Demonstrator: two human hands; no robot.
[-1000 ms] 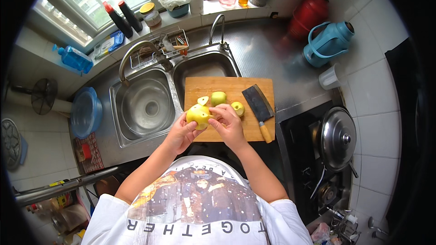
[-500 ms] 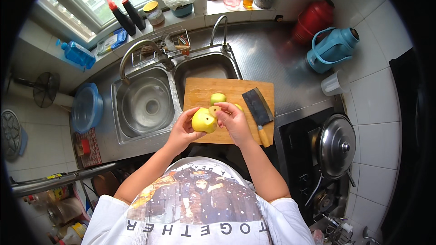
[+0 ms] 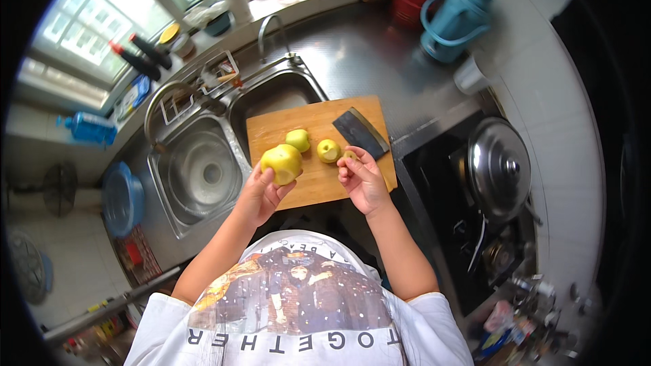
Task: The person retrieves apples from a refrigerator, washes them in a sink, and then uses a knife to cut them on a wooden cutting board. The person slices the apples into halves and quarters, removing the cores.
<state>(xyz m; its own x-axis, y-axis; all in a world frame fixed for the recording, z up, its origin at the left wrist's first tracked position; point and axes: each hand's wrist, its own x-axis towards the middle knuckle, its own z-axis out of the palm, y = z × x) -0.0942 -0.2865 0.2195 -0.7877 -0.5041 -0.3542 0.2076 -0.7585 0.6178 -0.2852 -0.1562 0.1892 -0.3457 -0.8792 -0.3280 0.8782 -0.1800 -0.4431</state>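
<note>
In my left hand (image 3: pixel 261 193) is a large yellow-green apple (image 3: pixel 281 164), with fingers around its underside. My right hand (image 3: pixel 364 179) pinches a small apple piece (image 3: pixel 350 155) between thumb and fingertips, apart from the large apple. Between the hands, on the wooden cutting board (image 3: pixel 315 186), lie a green apple chunk (image 3: pixel 297 139) and a yellow apple (image 3: pixel 329 150) with a pale cut patch. A dark-bladed cleaver (image 3: pixel 361 131) rests at the board's right side, just beyond my right hand.
The board overlaps the front of a double steel sink (image 3: pixel 207 169). On the right stands a black stove (image 3: pixel 434 230) bearing a lidded pan (image 3: pixel 500 169). A blue thermos (image 3: pixel 458 24) and a white cup (image 3: pixel 470 76) occupy the back right. A blue basin (image 3: pixel 122 200) sits left.
My hands have moved apart; the right took the small piece away from the large apple, and the left turned that apple. The view has shifted, and the yellow apple on the board now shows.
</note>
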